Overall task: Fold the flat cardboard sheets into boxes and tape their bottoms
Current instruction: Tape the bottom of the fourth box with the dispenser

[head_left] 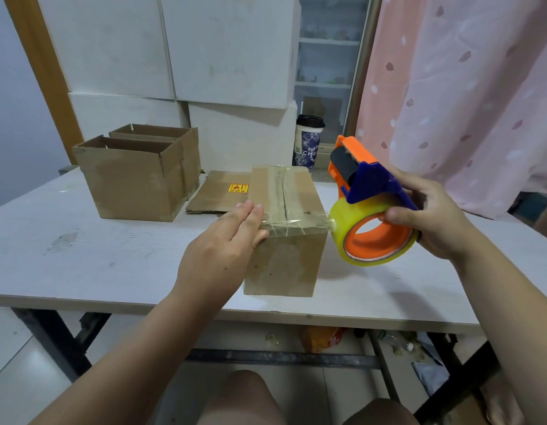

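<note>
Left hand (226, 237) extends forward, fingers straight; right hand (431, 216) grips the tape dispenser (370, 179).

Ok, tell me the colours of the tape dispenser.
The tape dispenser is orange and blue; head view.

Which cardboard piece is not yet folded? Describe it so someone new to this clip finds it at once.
Start at the white table. Behind the upturned brown cardboard box touched by the left hand, right of the two open-topped brown boxes, a brown cardboard sheet lies on the tabletop. It alone is flat, and it bears a small yellow and red sticker.
</note>
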### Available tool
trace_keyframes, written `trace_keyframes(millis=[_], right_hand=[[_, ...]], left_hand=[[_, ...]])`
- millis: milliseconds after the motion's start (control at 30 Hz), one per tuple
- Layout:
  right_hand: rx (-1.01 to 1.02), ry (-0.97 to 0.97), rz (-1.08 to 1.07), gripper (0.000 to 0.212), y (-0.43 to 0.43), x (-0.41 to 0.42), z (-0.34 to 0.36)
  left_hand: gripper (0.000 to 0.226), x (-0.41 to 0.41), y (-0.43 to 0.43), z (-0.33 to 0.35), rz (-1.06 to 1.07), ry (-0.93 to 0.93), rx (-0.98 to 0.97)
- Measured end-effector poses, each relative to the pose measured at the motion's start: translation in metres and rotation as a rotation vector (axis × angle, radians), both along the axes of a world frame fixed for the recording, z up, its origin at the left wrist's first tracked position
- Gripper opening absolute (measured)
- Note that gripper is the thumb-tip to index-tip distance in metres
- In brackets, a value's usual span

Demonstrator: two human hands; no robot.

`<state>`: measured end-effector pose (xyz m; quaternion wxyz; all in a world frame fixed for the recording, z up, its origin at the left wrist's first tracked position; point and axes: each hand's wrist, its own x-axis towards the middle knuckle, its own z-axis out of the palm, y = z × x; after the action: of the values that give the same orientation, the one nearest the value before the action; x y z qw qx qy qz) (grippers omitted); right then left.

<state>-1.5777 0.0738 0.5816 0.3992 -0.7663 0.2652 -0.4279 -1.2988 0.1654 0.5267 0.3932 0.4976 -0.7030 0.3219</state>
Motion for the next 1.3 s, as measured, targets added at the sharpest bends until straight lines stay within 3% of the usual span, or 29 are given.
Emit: trace_keyframes(millis=[333, 533, 600, 667, 733, 867, 1067, 1167, 1300], right_hand=[[0.014, -0.028, -0.034, 0.068, -0.003, -0.003, -0.021], [0.098, -0.166, 0.044, 0.051, 0.0, 0.003, -0.041], [0.111, -0.179, 0.041, 0.052, 0.002, 0.003, -0.044], [0.12, -0.188, 0.026, 0.051, 0.002, 0.003, -0.043], [0.133, -0.179, 0.009, 0.054, 0.002, 0.003, -0.041], [0.139, -0.156, -0.017, 0.063, 0.003, 0.006, -0.039], [0.118, -0.125, -0.036, 0.071, 0.003, 0.006, -0.037], [0.124, -0.135, -0.023, 0.065, 0.003, 0.006, -0.039], [0.147, -0.153, -0.015, 0.054, 0.003, 0.006, -0.043]], left_hand=[[0.031, 0.0, 0.001, 0.0, -0.008, 0.019, 0.038], [0.036, 0.002, 0.003, 0.002, -0.025, 0.059, 0.114], [0.053, 0.003, 0.008, 0.003, -0.056, 0.114, 0.282], [0.085, 0.002, 0.013, 0.001, -0.058, 0.129, 0.522], [0.095, -0.005, 0.018, 0.001, -0.025, 0.156, 0.593], [0.053, -0.022, 0.022, 0.014, 0.078, 0.135, 0.392], [0.063, -0.043, 0.015, 0.015, 0.118, -0.017, 0.349], [0.045, -0.048, 0.012, 0.011, 0.119, -0.005, 0.288], [0.038, -0.049, 0.008, 0.013, 0.055, 0.031, 0.289]])
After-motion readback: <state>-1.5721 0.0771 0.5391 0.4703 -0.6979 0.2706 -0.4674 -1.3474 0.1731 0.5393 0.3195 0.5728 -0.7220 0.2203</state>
